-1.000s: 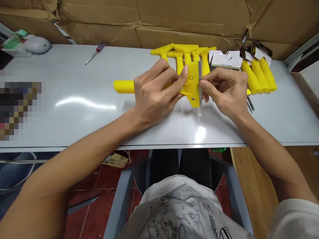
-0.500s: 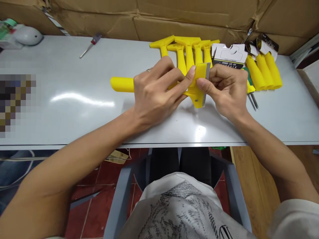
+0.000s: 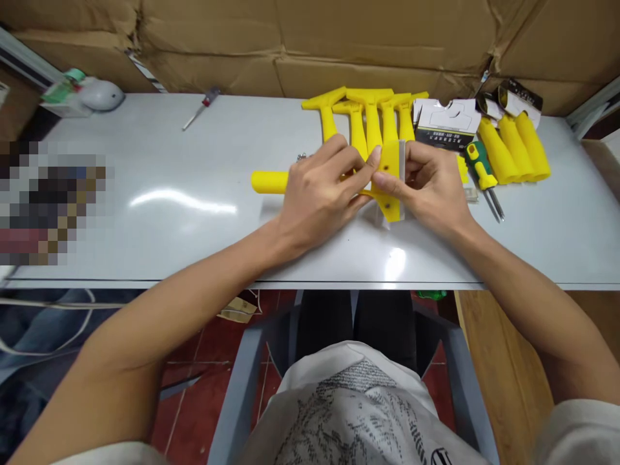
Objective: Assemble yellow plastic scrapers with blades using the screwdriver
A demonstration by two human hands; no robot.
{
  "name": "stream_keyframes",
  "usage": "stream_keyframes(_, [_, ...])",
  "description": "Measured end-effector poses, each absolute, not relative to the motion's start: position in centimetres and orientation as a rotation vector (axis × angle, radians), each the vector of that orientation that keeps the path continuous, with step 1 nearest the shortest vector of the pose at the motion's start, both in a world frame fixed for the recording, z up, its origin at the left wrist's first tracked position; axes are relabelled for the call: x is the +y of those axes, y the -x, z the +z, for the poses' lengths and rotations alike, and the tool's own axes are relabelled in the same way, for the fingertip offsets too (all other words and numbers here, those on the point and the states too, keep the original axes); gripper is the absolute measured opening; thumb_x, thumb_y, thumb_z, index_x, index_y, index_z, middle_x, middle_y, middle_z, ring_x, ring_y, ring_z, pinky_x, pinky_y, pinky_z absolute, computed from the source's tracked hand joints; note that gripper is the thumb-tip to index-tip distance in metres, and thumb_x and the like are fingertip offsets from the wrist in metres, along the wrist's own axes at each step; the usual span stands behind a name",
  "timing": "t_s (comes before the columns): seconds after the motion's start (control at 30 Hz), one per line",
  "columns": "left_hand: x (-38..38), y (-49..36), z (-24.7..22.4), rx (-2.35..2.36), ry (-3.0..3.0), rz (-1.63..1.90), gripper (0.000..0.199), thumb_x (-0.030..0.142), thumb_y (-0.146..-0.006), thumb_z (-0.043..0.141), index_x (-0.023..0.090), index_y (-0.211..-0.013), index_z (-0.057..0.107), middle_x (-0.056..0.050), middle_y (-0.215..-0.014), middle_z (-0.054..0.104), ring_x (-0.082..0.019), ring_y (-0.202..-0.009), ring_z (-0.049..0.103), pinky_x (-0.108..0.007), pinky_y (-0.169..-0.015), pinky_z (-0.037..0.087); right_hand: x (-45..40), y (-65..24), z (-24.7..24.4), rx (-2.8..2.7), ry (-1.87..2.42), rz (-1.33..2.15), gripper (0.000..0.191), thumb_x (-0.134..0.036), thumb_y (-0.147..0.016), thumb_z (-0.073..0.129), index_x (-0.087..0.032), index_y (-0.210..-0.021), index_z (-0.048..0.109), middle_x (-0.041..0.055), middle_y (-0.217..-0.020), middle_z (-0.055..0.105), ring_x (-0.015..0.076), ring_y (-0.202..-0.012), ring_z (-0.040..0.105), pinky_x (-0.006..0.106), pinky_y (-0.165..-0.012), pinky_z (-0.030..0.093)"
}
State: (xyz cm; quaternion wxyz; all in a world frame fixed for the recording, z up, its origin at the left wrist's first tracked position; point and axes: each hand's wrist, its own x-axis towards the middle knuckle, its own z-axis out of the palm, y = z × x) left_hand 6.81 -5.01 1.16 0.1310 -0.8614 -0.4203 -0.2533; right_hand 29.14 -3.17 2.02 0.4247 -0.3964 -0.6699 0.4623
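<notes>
Gripping yellow scraper [image 3: 268, 182] with left hand [image 3: 324, 197], pinching its head [image 3: 390, 156] with right hand [image 3: 433, 187], inside table's front edge [image 3: 339, 285].

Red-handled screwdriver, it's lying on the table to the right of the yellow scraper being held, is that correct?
No, the side is wrong: the head view shows the red-handled screwdriver lying on the table to the left of the yellow scraper being held.
</notes>
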Motion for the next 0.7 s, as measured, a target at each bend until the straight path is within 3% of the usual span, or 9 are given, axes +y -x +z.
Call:
stream_keyframes(0.1, [-3.8,-5.2,2.0,-1.094,2.671,-0.802,0.035,0.047,-0.126,0.057,0.028,-0.145,0.081,-0.009,-0.116,0.086,-0.028,-0.115,0.081,-0.044,-0.085,0.064,-3.1,-29.6,1.9,-1.655,0.999,1.066,0.07,-0.088,-0.069,0.104,-0.028,-0.076,0.068,0.002,-0.074,0.062,0.0214,-0.075,0.055,0.035,-0.058,0.043])
stream_keyframes(0.23, [0.8,0.6,3.6,-1.246,2.646,-1.202,0.054,0.076,-0.12,0.062,0.031,-0.133,0.089,-0.002,-0.122,0.089,-0.018,-0.097,0.076,-0.04,-0.081,0.066,-3.0,-30.3,2.2,-1.663,1.003,1.152,0.059,-0.069,-0.077,0.108,-0.024,-0.067,0.07,-0.0003,-0.068,0.06,0.0154,-0.066,0.048,0.033,-0.056,0.033])
stream_keyframes(0.3, [3.4,3.9,3.4,-1.445,2.549,-1.26,0.065,0.091,-0.108,0.069,0.031,-0.118,0.091,0.002,-0.109,0.089,-0.014,-0.086,0.07,-0.038,-0.073,0.063,-3.0,-30.5,2.3,-1.705,1.013,1.325,0.055,-0.061,-0.077,0.11,-0.023,-0.066,0.073,0.0001,-0.067,0.062,0.0138,-0.063,0.048,0.032,-0.055,0.032])
stream_keyframes(0.4, [6.5,7.0,1.3,-1.627,2.684,-1.045,0.074,0.1,-0.092,0.075,0.028,-0.1,0.091,0.001,-0.084,0.085,-0.015,-0.075,0.064,-0.042,-0.069,0.058,-2.7,-30.6,2.0,-1.71,1.068,1.507,0.047,-0.057,-0.079,0.109,-0.021,-0.072,0.079,0.0033,-0.071,0.071,0.0144,-0.062,0.055,0.032,-0.054,0.038])
stream_keyframes(0.57, [8.4,7.2,-2.3,-1.658,2.77,-0.865,0.066,0.083,-0.107,0.063,0.023,-0.116,0.09,-0.004,-0.104,0.088,-0.017,-0.087,0.06,-0.045,-0.085,0.058,-2.2,-30.4,1.5,-1.651,1.136,1.582,0.045,-0.054,-0.073,0.113,-0.018,-0.076,0.085,0.0051,-0.07,0.073,0.013,-0.059,0.054,0.031,-0.049,0.043])
stream_keyframes(0.7, [6.7,5.3,-1.1,-1.648,2.843,-0.872,0.06,0.075,-0.101,0.064,0.024,-0.112,0.093,-0.008,-0.105,0.085,-0.02,-0.084,0.059,-0.046,-0.085,0.055,-2.3,-30.2,1.7,-1.662,1.165,1.683,0.045,-0.056,-0.073,0.112,-0.019,-0.08,0.087,0.0067,-0.078,0.079,0.0153,-0.068,0.067,0.029,-0.057,0.057])
